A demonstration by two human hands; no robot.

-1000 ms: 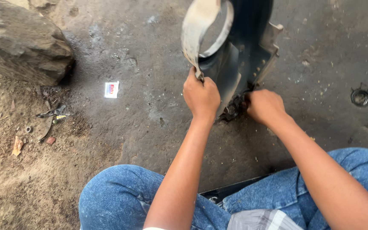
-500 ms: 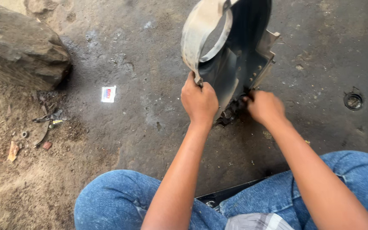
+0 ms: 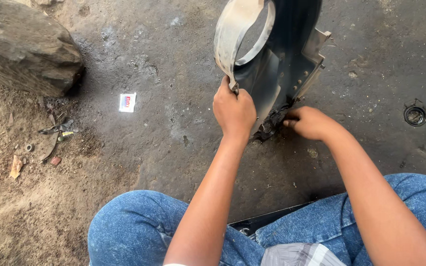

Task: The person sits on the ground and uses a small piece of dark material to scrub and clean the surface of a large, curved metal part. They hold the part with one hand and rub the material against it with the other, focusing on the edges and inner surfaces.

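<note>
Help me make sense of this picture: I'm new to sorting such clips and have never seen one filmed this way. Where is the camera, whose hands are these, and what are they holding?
The camera sits on the person's head and looks down, so you see their own arms and their knees in blue jeans at the bottom. The left hand grips the pale rim of a large curved dark housing, a dirty metal or plastic cover that stands on edge on the stained concrete floor. The right hand is at the housing's lower corner, fingers on a grimy black spot; whether it holds anything there is hidden. Around them lie a big rock, a small white packet, scraps on the dirt at left, and a small round ring at right.
</note>
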